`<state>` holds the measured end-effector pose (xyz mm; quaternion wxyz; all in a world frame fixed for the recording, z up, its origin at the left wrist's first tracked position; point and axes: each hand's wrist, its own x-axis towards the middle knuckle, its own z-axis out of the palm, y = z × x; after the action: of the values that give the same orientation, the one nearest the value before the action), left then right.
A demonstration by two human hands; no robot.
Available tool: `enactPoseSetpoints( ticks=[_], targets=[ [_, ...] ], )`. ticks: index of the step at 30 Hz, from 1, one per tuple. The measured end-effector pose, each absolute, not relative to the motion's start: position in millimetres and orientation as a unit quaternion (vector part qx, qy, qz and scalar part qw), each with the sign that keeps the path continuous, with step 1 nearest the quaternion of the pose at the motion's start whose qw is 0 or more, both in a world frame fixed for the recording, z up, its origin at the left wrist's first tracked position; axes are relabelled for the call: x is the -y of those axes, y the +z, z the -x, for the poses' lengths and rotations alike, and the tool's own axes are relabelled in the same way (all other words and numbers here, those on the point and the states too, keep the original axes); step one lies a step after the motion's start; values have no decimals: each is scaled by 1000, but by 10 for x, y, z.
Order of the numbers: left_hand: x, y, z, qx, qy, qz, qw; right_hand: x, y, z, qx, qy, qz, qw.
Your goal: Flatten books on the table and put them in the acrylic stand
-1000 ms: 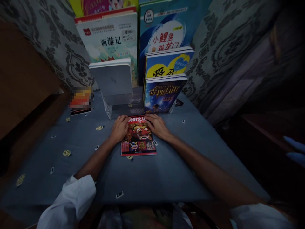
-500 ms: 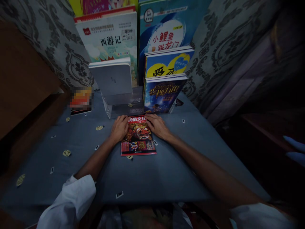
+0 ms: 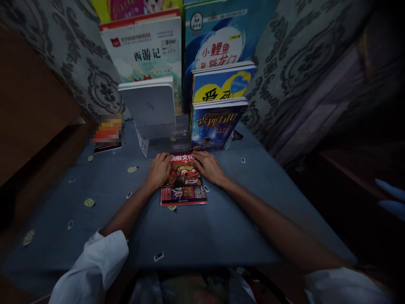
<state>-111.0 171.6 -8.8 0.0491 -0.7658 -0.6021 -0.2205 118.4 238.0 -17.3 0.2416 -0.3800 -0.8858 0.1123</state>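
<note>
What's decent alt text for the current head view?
Left hand and right hand rest on the upper sides of a red book lying flat on a blue-grey table. Just behind it, a clear rack holds upright books; a pixelated item lies left.

Left grip point(image 3: 158, 170) and right grip point(image 3: 209, 166) lie palm-down.

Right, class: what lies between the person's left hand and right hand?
In the head view, the red-and-black book lies flat on the tablecloth between the left hand and the right hand, each touching it.
</note>
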Motion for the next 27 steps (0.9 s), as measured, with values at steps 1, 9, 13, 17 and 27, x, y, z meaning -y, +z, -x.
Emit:
enactPoseSetpoints(
  ticks=[1,9,13,17,27],
  targets=[
    [-1713,-86,1103,604,-218,765,51,-2380,-178,-1183,886,112,380,242],
    [-1677,-77,1053,615,-202,760,59,-2347,-200,-1179,890,92,379,237],
    [-1651,-81,1032,619,-199,757,62,-2323,-208,-1182,891,82,382,232],
    [-1621,-97,1014,619,-204,755,65,-2283,-196,-1187,889,82,390,226],
    [-1553,-89,979,614,-211,758,65,-2189,-184,-1215,891,80,397,206]
  ],
)
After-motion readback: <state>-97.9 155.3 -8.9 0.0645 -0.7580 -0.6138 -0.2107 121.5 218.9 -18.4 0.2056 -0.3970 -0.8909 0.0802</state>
